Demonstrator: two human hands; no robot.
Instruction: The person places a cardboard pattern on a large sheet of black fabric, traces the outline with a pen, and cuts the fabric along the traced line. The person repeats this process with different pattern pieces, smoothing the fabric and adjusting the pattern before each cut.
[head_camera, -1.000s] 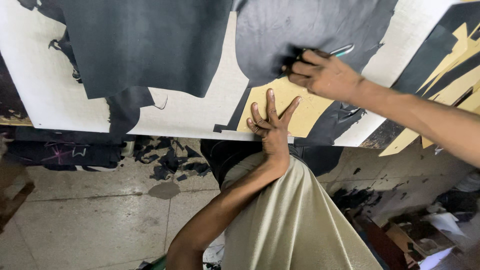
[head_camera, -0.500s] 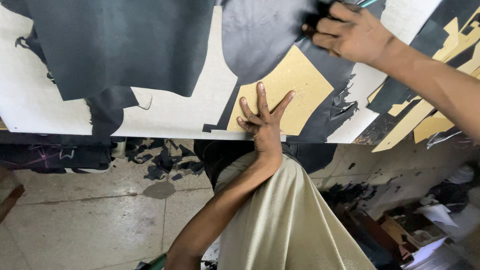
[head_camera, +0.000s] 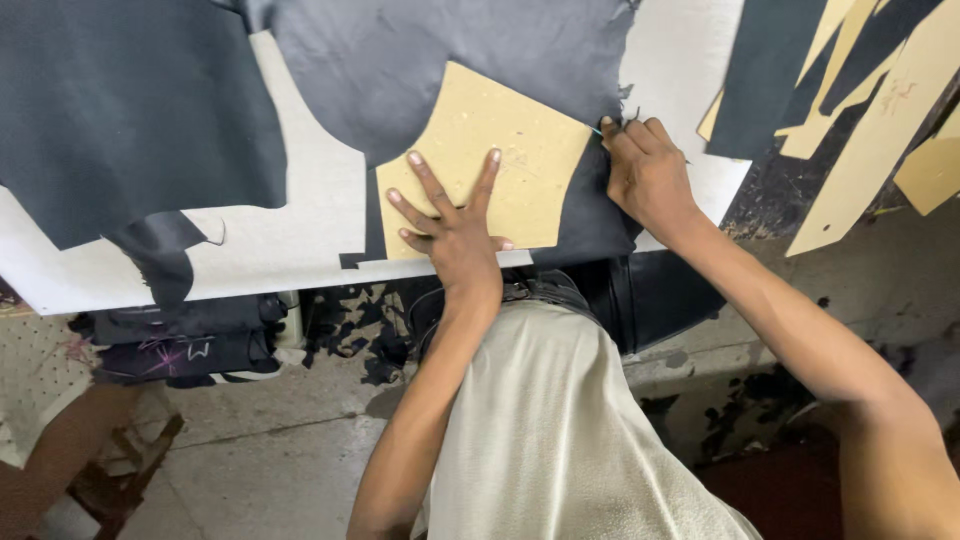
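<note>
Cutting dark leather around a card shape

The left hand (head_camera: 455, 225) lies flat, fingers spread wide, pressing the tan card pattern (head_camera: 490, 160) onto the dark leather (head_camera: 450, 60) near the bench's front edge. The right hand (head_camera: 645, 175) is closed around a thin tool at the card's right corner. Some sides look cut already; the top edge looks uncut. More card shapes (head_camera: 860, 150) lie at the bench's right end.

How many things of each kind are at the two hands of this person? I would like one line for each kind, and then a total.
hands: 2, the left hand and the right hand
tan card template under the left hand: 1
dark grey sheet beneath the template: 1
thin tool in the right hand: 1
Total: 5
</note>
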